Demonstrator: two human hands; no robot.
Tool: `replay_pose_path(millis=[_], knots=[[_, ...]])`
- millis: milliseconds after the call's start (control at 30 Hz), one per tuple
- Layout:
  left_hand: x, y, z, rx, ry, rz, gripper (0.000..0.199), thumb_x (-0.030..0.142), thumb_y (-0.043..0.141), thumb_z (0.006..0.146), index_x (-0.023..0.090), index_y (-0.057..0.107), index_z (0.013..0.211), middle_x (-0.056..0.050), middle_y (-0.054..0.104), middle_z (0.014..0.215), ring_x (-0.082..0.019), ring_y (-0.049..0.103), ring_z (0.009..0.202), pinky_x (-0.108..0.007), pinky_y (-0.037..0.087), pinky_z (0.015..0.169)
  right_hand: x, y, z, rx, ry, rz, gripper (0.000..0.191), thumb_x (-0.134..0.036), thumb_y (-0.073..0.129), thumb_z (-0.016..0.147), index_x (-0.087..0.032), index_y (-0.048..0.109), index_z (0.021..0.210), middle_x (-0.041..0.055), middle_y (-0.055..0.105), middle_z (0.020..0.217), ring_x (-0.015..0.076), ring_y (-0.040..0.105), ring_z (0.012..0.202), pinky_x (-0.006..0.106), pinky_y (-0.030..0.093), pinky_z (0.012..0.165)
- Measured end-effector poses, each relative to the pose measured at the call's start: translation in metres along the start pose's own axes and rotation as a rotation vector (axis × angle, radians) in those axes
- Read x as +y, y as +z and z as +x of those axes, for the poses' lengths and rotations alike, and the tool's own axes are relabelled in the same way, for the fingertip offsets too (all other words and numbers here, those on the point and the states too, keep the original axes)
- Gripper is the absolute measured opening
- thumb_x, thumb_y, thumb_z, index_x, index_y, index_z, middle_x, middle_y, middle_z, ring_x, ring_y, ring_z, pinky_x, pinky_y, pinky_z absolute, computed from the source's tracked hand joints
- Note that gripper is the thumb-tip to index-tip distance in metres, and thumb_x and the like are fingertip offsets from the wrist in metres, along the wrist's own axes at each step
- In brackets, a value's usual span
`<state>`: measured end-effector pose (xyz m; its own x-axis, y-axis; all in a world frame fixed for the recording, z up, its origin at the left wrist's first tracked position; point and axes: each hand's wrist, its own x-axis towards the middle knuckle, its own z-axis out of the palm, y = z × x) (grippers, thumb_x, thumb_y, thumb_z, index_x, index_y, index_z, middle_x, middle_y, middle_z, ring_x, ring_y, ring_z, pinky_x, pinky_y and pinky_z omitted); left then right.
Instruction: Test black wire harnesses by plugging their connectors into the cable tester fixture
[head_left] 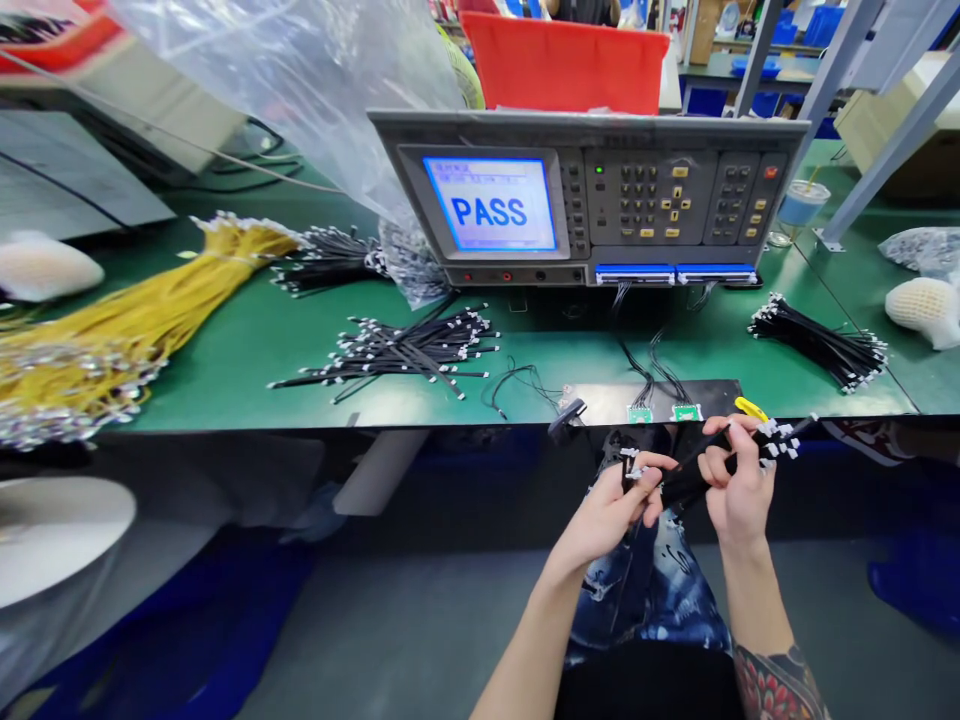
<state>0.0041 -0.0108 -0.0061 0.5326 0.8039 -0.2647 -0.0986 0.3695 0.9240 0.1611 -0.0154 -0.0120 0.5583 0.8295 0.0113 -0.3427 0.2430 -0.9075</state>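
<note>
A bundle of black cables [686, 482] with white connectors stretches between both hands, over the lap and just off the table's front edge. My left hand [626, 500] pinches the bundle's left end, where a few white connectors show. Near the other end, my right hand [739, 478] is closed around the bundle, and several white connectors stick out past its fingers. Just beyond the hands, a black fixture plate [600, 400] at the table edge carries two small green boards [686, 412] wired to the grey tester [652, 200]. The tester's screen [491, 208] reads PASS.
Black cables lie in a loose pile [397, 350] left of centre, with another bundle [817, 342] at the right. Yellow cables [172, 290] cover the left side. A yellow-handled item [751, 408] lies by the right hand. Behind the tester stands a red bin [562, 65].
</note>
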Motion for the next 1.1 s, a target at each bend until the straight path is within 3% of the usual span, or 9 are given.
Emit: replay_pose_path(millis=[100, 233, 367, 467, 600, 800, 1000, 1100], knots=[[-0.001, -0.006, -0.002, 0.170, 0.043, -0.039, 0.054, 0.068, 0.075, 0.084, 0.016, 0.074, 0.097, 0.006, 0.050, 0.052, -0.006, 0.024, 0.043, -0.022, 0.014, 0.044, -0.001, 0.000, 0.004, 0.070, 0.076, 0.057, 0.030, -0.046, 0.073, 0.087, -0.023, 0.055, 0.084, -0.0076, 0.058, 0.065, 0.0007, 0.015, 0.036, 0.021, 0.013, 0.036], [-0.002, -0.015, -0.004, 0.334, 0.124, -0.156, 0.049, 0.061, 0.088, 0.073, 0.015, 0.071, 0.078, 0.005, 0.052, 0.054, -0.002, 0.020, 0.042, -0.021, 0.010, 0.043, 0.014, -0.001, 0.005, 0.131, 0.037, -0.016, 0.039, -0.054, 0.081, 0.082, -0.022, 0.058, 0.081, -0.0097, 0.050, 0.056, 0.0022, 0.021, 0.037, 0.021, 0.017, 0.036], [-0.002, -0.022, -0.003, 0.283, 0.137, -0.287, 0.048, 0.053, 0.095, 0.064, 0.014, 0.076, 0.086, -0.001, 0.070, 0.066, 0.002, 0.011, 0.040, -0.021, 0.008, 0.040, 0.034, -0.006, 0.003, 0.074, -0.007, -0.183, 0.040, -0.054, 0.084, 0.080, -0.018, 0.067, 0.079, -0.0030, 0.062, 0.059, 0.0052, 0.034, 0.040, 0.024, 0.025, 0.039], [-0.002, -0.022, 0.000, 0.233, 0.118, -0.335, 0.048, 0.052, 0.096, 0.064, 0.014, 0.078, 0.088, -0.001, 0.070, 0.066, 0.002, 0.012, 0.039, -0.020, 0.008, 0.039, 0.042, -0.012, 0.004, 0.033, -0.038, -0.321, 0.039, -0.053, 0.083, 0.082, -0.016, 0.073, 0.081, 0.0032, 0.072, 0.066, 0.0099, 0.046, 0.045, 0.026, 0.034, 0.044], [-0.001, -0.015, 0.005, 0.206, 0.091, -0.333, 0.051, 0.057, 0.096, 0.064, 0.014, 0.077, 0.083, 0.004, 0.059, 0.061, 0.002, 0.014, 0.039, -0.020, 0.008, 0.039, 0.043, -0.013, 0.006, 0.047, -0.064, -0.375, 0.036, -0.051, 0.080, 0.084, -0.016, 0.074, 0.082, 0.0059, 0.076, 0.068, 0.0160, 0.060, 0.055, 0.029, 0.045, 0.054], [0.000, -0.006, 0.011, 0.198, 0.090, -0.233, 0.055, 0.067, 0.090, 0.069, 0.014, 0.075, 0.078, 0.011, 0.031, 0.052, -0.001, 0.012, 0.041, -0.021, 0.008, 0.043, 0.037, -0.006, 0.004, 0.085, -0.090, -0.380, 0.034, -0.048, 0.080, 0.085, -0.016, 0.072, 0.078, 0.0046, 0.074, 0.065, 0.0166, 0.062, 0.055, 0.031, 0.047, 0.058], [-0.001, -0.002, 0.016, 0.257, 0.093, -0.151, 0.053, 0.066, 0.086, 0.072, 0.014, 0.076, 0.076, -0.001, 0.064, 0.064, -0.002, 0.018, 0.042, -0.023, 0.014, 0.043, 0.039, -0.002, 0.002, 0.115, -0.105, -0.357, 0.033, -0.047, 0.080, 0.086, -0.017, 0.071, 0.075, 0.0035, 0.073, 0.062, 0.0162, 0.061, 0.053, 0.032, 0.049, 0.060], [-0.004, -0.002, 0.019, 0.296, 0.107, -0.111, 0.047, 0.060, 0.084, 0.076, 0.014, 0.080, 0.082, -0.004, 0.070, 0.065, -0.003, 0.024, 0.041, -0.023, 0.017, 0.043, 0.042, 0.000, 0.001, 0.139, -0.118, -0.358, 0.031, -0.045, 0.080, 0.087, -0.017, 0.072, 0.076, 0.0044, 0.074, 0.065, 0.0185, 0.064, 0.059, 0.033, 0.050, 0.063]])
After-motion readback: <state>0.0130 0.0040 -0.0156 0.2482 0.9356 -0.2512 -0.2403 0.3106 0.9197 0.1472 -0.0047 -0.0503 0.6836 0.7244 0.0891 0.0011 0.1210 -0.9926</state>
